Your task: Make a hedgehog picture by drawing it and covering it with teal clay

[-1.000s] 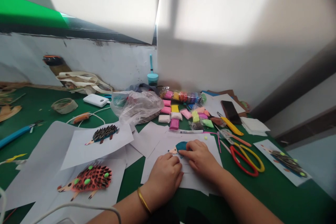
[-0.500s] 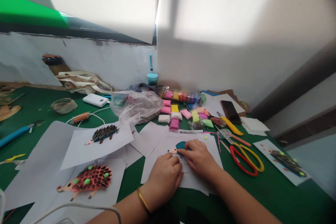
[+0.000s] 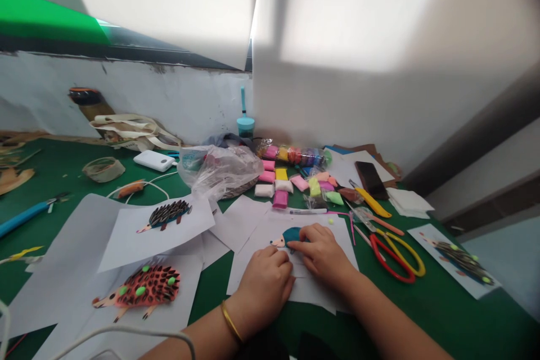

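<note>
On white paper in front of me lies a small hedgehog figure with a blue body and a pale pink face pointing left. My right hand rests over its right side, the index finger stretched onto the lower edge of the blue body. My left hand lies just below the face with its fingers curled in; whatever is between them is hidden. A tiny green ball sits on the paper beyond my right hand.
Beyond the paper are several clay packs, a pen and a plastic bag. Scissors, a yellow cutter and a phone lie right. Hedgehog pictures are at left, with a white cable in front.
My right index finger has shifted slightly along the blue body, and a little more blue shows. My left hand has hardly moved.
</note>
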{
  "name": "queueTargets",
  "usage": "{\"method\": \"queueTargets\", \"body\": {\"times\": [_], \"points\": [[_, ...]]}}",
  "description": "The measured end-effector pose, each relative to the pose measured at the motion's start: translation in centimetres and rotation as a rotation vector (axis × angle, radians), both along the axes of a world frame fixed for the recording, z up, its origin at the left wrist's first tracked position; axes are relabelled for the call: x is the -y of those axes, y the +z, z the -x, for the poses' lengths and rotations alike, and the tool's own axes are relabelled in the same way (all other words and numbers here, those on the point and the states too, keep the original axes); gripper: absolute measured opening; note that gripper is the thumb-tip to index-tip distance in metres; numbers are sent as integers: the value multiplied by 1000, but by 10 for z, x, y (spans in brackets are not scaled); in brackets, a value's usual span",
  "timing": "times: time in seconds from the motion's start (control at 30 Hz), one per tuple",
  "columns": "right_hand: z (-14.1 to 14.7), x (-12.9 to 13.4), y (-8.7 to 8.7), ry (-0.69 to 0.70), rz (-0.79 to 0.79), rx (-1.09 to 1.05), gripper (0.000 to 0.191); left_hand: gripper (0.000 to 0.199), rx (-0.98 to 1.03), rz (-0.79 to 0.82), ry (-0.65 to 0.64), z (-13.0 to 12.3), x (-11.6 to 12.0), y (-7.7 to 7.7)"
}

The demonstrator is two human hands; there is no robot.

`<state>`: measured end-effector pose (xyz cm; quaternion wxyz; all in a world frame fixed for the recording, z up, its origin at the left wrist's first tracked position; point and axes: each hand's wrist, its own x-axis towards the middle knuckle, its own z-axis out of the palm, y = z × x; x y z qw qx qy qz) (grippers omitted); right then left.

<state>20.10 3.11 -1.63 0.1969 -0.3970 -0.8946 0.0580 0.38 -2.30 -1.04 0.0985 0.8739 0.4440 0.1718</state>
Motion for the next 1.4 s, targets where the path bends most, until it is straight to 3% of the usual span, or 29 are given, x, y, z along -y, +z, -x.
{"method": "queueTargets", "body": {"times": [0.4,0.7,0.97,1.2,1.4], "points": [[-3,2,3,20,-14,38,42,4,-1,-2,-2,0,0,0],[-1,3,4,39,-41,84,29,5,-1,-10,-3,0,0,-1],[-1,3,4,43,-31,60,40,4,-7,-10,1,0,0,2],[3,5,4,51,-22,81,34,3,11,-23,2,0,0,0],[2,3,1,44,-24,37,50,5,-4,-18,-7,-1,1,2]]}}
